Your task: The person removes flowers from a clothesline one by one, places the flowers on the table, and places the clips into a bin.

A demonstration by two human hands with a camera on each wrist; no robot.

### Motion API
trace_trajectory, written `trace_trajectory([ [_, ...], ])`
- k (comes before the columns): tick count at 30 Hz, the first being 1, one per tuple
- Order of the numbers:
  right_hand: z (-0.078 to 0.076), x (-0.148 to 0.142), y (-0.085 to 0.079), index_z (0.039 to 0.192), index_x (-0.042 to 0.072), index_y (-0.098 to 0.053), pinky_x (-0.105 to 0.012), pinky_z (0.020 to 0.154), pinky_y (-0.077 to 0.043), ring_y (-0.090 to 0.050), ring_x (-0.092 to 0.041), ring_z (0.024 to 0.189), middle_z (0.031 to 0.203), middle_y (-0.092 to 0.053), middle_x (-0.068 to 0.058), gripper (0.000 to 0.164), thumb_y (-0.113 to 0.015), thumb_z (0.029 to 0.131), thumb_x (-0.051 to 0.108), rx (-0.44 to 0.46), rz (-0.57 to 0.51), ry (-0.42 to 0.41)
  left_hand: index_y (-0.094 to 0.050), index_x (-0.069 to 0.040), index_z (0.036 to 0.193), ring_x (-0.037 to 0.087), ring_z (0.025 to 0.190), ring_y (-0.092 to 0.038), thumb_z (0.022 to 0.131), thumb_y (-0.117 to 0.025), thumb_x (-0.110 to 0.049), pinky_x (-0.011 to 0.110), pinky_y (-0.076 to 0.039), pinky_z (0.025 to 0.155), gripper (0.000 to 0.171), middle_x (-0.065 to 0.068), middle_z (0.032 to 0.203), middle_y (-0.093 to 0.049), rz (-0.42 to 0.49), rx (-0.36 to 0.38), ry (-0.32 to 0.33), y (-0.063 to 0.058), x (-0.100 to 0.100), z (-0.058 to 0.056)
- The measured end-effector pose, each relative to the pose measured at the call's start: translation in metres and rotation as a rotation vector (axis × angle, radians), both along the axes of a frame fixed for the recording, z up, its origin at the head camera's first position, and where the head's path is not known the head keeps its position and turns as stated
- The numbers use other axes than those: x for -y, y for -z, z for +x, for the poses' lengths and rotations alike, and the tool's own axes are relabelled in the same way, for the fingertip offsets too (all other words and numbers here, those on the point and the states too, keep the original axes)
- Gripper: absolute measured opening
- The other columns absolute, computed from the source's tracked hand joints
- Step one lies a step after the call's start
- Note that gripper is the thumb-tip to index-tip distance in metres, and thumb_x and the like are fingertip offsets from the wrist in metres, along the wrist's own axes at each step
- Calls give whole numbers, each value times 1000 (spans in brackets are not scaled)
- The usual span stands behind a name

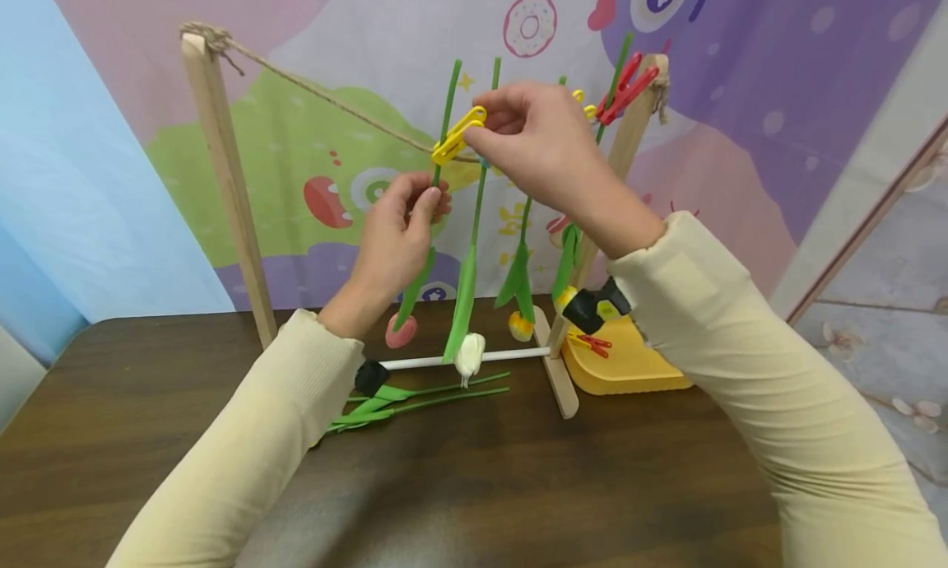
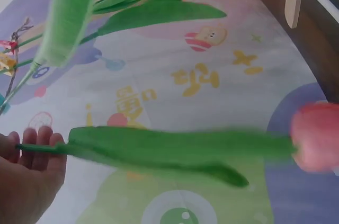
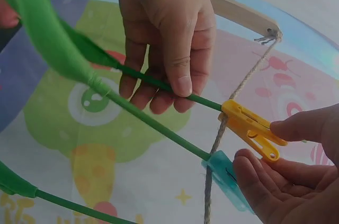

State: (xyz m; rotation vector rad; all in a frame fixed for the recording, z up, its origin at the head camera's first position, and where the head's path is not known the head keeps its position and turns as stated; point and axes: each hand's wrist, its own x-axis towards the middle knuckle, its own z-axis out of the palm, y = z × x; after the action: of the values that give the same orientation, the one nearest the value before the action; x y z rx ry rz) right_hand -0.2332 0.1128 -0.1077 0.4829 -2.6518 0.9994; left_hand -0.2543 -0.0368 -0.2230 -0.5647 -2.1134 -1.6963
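Note:
My left hand (image 1: 392, 243) pinches the green stem of a pink tulip (image 1: 401, 331), which hangs bloom down; its leaf and bloom show in the left wrist view. Just above these fingers, a yellow clothespin (image 1: 459, 136) sits across the stem and the rope (image 1: 326, 100). Thumb and fingers of my right hand (image 1: 548, 144) hold the handle end of that clothespin. Beside it, a light blue clothespin (image 3: 228, 179) grips the stem of a white tulip (image 1: 470, 354) on the rope.
Two more yellow tulips (image 1: 522, 327) hang farther right, near a red clothespin (image 1: 625, 90). Wooden posts (image 1: 230, 173) hold the rope's ends. Several green stems (image 1: 437, 395) lie on the brown table (image 1: 474, 486). A yellow tray (image 1: 629, 379) with clothespins stands behind the right post's foot.

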Motion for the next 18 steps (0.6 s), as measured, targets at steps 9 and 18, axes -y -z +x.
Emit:
trace_trajectory([
  [9,3,-1,-2,112,11,-66,-24,66,-47,-64,-15,81,99,-69,-4,27,-61,90,25,18,-14,-25,-50,5,115,15,71,-47,102,-32,-18,24,-42,68,32,5,82,-46,60,-16,137,-3,-1,-1],
  [18,7,-6,1,102,7,-68,-23,69,-50,-65,-13,77,93,-70,-8,21,-64,89,22,-16,-62,-47,-51,0,99,15,58,-32,103,-31,-20,26,-28,55,28,3,67,-35,-5,-59,114,-4,0,0],
])
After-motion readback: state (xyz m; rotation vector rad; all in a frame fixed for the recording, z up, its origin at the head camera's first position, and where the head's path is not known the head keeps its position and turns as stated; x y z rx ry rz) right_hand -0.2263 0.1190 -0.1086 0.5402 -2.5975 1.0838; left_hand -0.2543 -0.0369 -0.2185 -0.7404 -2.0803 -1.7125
